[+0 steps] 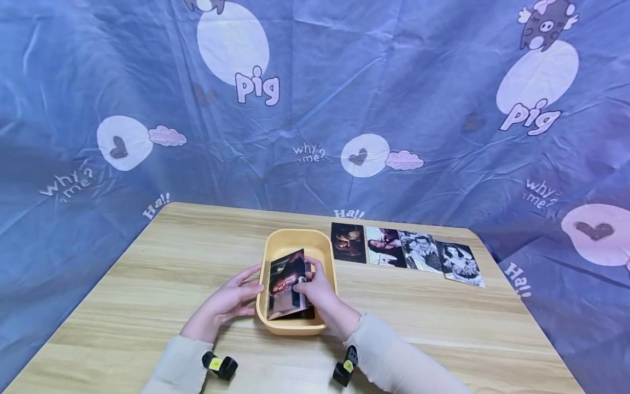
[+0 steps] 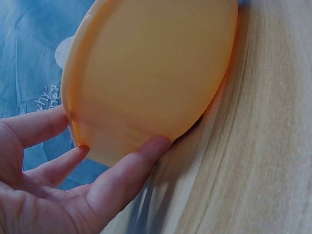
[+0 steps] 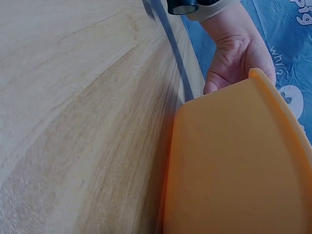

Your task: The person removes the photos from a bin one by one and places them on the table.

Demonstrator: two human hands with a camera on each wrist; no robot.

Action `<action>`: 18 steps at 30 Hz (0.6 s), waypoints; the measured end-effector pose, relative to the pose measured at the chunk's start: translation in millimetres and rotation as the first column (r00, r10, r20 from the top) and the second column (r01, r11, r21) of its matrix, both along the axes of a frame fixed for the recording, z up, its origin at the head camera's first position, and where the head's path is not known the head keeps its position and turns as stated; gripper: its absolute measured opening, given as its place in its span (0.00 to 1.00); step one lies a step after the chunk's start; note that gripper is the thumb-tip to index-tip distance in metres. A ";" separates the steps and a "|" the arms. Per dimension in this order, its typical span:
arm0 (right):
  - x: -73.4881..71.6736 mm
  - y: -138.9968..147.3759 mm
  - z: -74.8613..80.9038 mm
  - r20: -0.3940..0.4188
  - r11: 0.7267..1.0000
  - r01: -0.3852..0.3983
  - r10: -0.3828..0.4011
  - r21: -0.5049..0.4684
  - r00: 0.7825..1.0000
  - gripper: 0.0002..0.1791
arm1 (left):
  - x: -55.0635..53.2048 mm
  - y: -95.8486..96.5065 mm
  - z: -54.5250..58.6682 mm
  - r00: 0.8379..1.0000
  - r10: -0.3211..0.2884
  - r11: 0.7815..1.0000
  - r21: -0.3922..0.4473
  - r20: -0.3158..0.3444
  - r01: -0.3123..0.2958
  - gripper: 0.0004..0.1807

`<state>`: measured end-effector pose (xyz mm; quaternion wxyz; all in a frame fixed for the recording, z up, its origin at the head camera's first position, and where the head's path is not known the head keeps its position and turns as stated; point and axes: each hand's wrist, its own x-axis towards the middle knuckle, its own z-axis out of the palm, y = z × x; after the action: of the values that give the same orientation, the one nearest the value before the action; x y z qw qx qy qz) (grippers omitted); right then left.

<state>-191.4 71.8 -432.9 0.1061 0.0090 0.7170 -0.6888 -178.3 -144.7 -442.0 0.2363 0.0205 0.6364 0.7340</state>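
A yellow plastic bin (image 1: 295, 330) stands on the table, with several photo prints inside. The uppermost photo (image 1: 285, 284) shows reddish and dark tones and leans tilted in the bin. My right hand (image 1: 319, 287) reaches over the bin's right side and pinches this photo by its right edge, thumb on its face. At the bin's left side is my left hand (image 1: 231, 300), with fingers spread and fingertips touching the outer wall. In the left wrist view, the left thumb (image 2: 131, 170) lies against the yellow wall. The right hand is out of sight in the right wrist view.
Right of the bin, a row of photos lies on the wooden table (image 1: 197, 241): a dark one (image 1: 348, 243), a color one (image 1: 386, 247), and two black-and-white ones (image 1: 420, 251). A blue printed curtain (image 1: 295, 109) hangs behind the table.
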 end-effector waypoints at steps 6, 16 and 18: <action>-2.0 -0.5 -0.3 -0.008 1.000 0.008 -0.008 0.017 1.000 0.41 | -0.4 -0.4 0.8 1.000 -0.004 1.000 0.006 0.000 0.004 0.42; -3.5 1.5 5.1 -0.032 0.993 0.116 -0.115 0.008 0.993 0.41 | 0.4 1.1 1.8 1.000 0.007 1.000 -0.009 0.008 -0.007 0.42; -4.0 4.6 8.9 -0.046 0.991 0.132 -0.132 -0.006 0.990 0.42 | 0.6 1.3 2.0 1.000 0.014 1.000 -0.014 0.010 -0.014 0.42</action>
<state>-195.4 76.4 -424.0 0.0436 0.0405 0.7163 -0.6953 -177.8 -143.4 -440.0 0.2345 0.0109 0.6406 0.7311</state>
